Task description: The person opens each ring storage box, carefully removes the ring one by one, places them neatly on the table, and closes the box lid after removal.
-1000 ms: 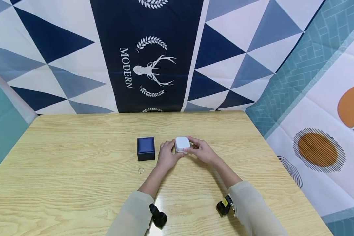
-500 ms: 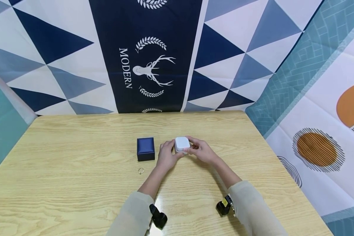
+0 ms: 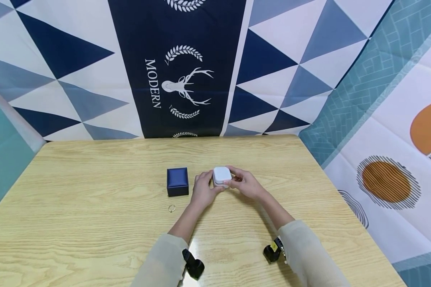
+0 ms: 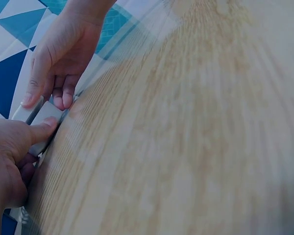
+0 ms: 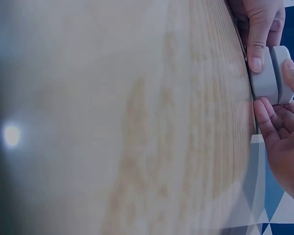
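A small white box with rounded corners (image 3: 222, 175) stands on the wooden table in the head view. My left hand (image 3: 202, 190) grips its lower part, thumb on the near side and fingers round the left. From the right, my right hand (image 3: 247, 184) pinches the lid (image 5: 283, 73) between thumb and fingers. A dark gap shows between lid and base (image 5: 265, 81) in the right wrist view; the inside is hidden. Left of the hands sits a dark blue ring box (image 3: 177, 181), lid down. A thin gold-coloured ring (image 3: 171, 208) lies just in front of it.
The wooden table (image 3: 93, 223) carries these things near its middle. A patterned cloth backdrop (image 3: 186, 79) rises behind the far edge, and another cloth (image 3: 380, 167) hangs along the right side. Small black cameras (image 3: 193, 265) are strapped at both wrists.
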Motion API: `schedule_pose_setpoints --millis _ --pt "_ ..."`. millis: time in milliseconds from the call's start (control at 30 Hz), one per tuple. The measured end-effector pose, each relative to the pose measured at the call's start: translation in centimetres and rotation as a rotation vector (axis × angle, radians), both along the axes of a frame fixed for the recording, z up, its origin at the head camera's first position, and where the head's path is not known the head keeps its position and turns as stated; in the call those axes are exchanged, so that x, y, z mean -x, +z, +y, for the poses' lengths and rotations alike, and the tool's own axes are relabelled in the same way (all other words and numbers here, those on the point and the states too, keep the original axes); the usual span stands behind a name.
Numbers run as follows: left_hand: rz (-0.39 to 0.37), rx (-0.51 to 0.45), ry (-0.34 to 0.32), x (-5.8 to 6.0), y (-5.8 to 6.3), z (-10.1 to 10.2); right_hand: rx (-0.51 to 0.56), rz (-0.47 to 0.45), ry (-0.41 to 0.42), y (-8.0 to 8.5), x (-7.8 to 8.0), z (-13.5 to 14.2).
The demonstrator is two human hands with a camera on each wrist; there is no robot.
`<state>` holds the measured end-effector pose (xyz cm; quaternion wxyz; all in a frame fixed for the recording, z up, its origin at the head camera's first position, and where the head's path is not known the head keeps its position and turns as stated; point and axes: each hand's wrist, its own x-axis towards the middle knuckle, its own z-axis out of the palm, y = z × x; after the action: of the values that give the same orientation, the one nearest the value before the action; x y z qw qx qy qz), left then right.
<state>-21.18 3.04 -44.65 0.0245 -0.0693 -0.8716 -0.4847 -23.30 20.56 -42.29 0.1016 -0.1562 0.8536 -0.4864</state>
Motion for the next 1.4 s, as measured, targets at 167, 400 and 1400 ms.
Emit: schedule_pose_setpoints --millis 167,400,1400 --pt "-0.006 -0.004 0.001 0.0 0.0 0.0 -0.007 -0.003 0.001 -0.1 0.0 0.1" --pt "-0.011 -0.004 0.002 -0.1 0.0 0.0 -0.014 -0.024 -0.010 0.0 0.1 0.0" --pt "0.006 0.018 0.003 -0.3 0.3 0.1 -0.001 -0.056 0.008 3.2 -1.7 -1.0"
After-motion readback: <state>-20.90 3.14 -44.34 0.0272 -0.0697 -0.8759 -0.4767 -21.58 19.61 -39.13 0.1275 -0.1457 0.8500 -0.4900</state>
